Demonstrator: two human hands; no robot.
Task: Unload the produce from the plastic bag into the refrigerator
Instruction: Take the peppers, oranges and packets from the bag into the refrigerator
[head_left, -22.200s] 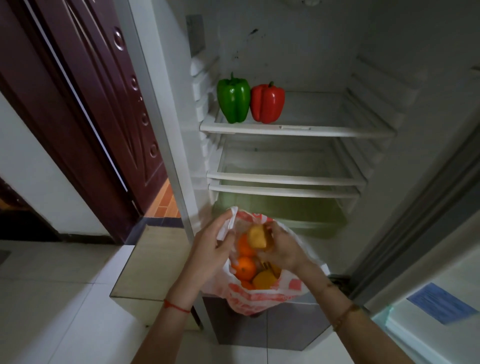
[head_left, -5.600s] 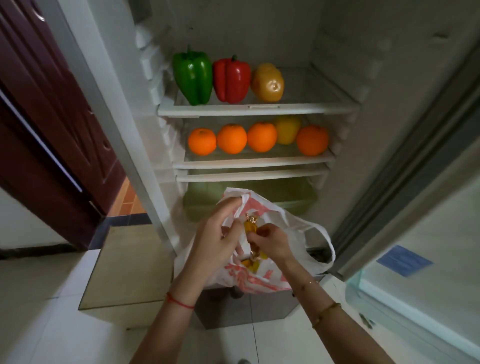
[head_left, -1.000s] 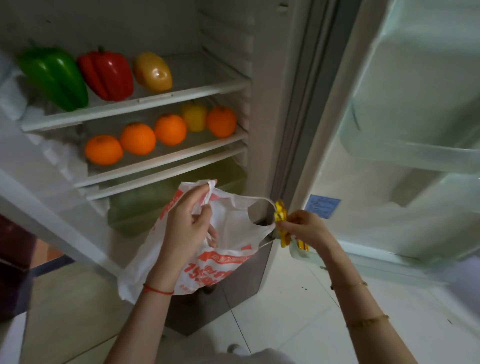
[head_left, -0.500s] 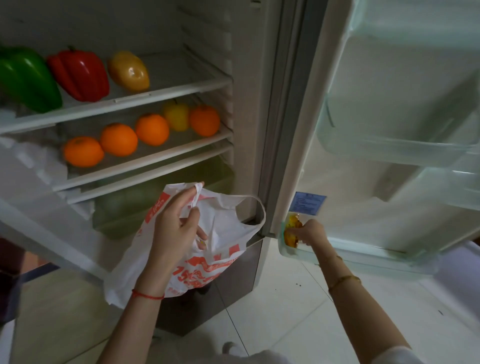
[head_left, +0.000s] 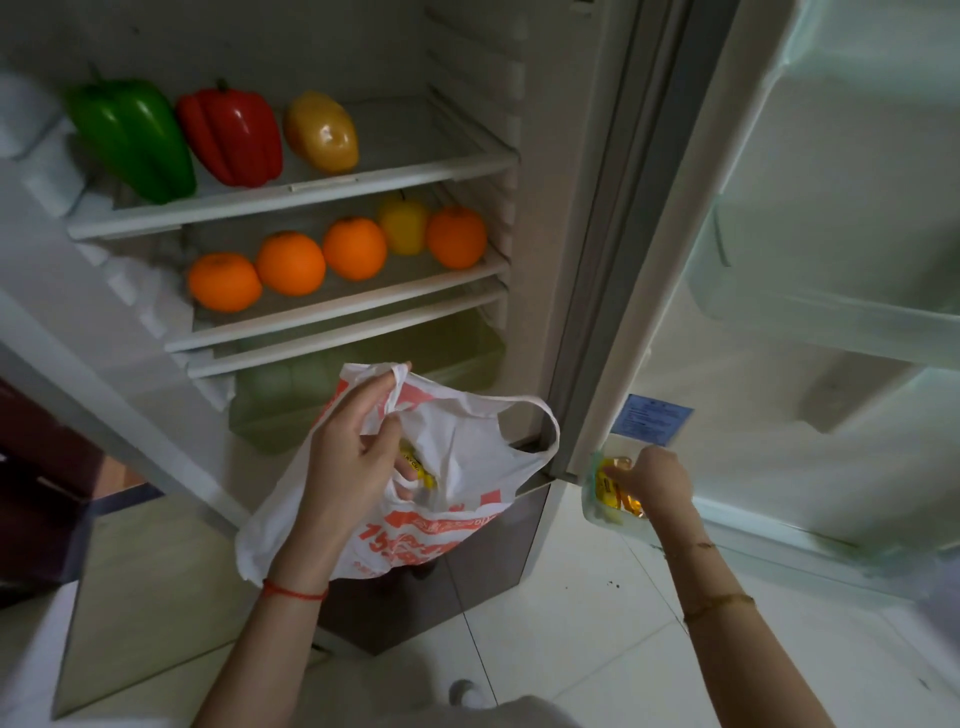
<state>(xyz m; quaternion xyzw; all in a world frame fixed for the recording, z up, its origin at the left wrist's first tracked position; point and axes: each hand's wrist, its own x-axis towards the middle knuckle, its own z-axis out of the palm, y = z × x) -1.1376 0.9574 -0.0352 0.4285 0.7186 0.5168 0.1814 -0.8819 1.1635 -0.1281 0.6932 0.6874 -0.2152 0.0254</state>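
My left hand (head_left: 345, 467) grips the handle of the white plastic bag with red print (head_left: 457, 457), held in front of the open refrigerator; a yellow packet (head_left: 418, 465) shows inside it. My right hand (head_left: 657, 480) holds yellow packets (head_left: 608, 488) down in the lowest door bin (head_left: 592, 512). On the top shelf (head_left: 311, 189) stand a green pepper (head_left: 132, 137), a red pepper (head_left: 234, 135) and a yellow-brown fruit (head_left: 322, 132). The second shelf (head_left: 343, 306) carries several oranges (head_left: 291, 262) and a yellow pepper (head_left: 402, 226).
A green crisper drawer (head_left: 462, 358) sits under the shelves, behind the bag. The open door carries clear bins (head_left: 810, 317) on the right and a blue label (head_left: 652, 418). A wooden box (head_left: 150, 587) stands on the white tile floor at the left.
My right hand carried the yellow packets from the bag's mouth rightward and down into the lowest door bin. The bag stays in my left hand.
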